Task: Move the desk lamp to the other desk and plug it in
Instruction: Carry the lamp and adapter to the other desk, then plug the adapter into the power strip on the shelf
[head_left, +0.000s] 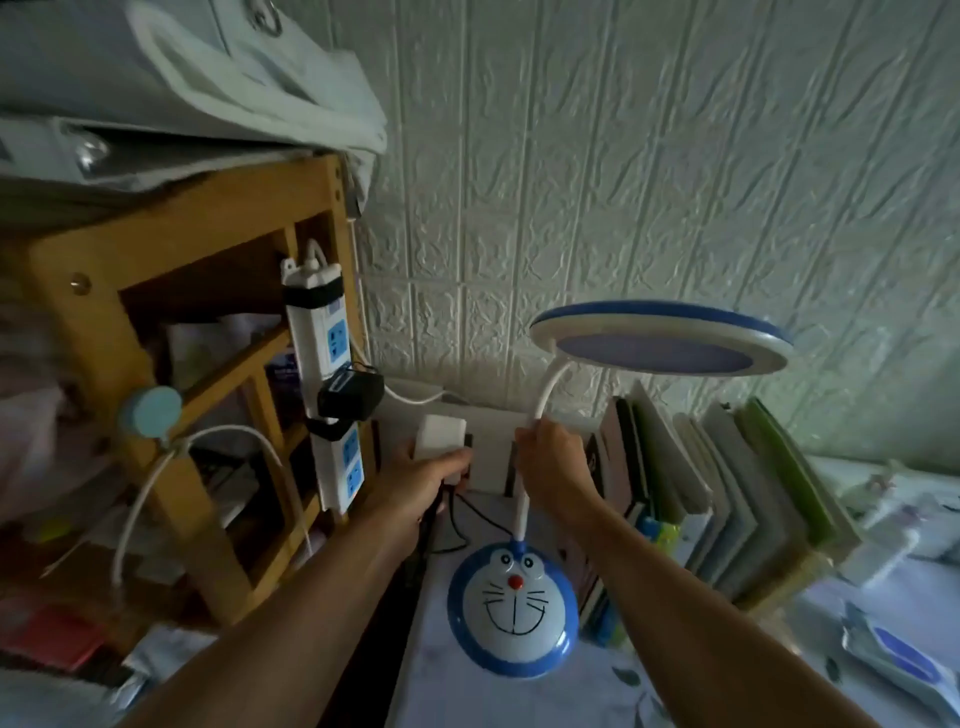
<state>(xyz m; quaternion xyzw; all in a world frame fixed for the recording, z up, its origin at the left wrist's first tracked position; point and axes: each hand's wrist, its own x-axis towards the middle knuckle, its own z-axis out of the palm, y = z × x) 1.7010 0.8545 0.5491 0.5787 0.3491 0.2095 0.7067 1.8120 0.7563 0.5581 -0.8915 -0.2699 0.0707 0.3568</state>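
The desk lamp has a round blue-and-white cartoon cat base (513, 613) standing on the desk's patterned cloth (467, 696), a white bendy neck (545, 395) and a flat round blue-rimmed head (660, 338). My right hand (553, 467) is closed around the neck about halfway up. My left hand (426, 478) holds a white plug adapter (439, 436), and a thin black cord (483, 519) trails from there towards the lamp base. A white power strip (324, 332) with blue sockets is strapped upright to the wooden shelf post; a black adapter (349, 397) sits in it.
A wooden shelf unit (171, 322) packed with items stands on the left, with a white cable (150, 488) looping off it. A row of upright books (727, 493) lines the wall right of the lamp. A blue-and-white packet (898, 660) lies at the right edge.
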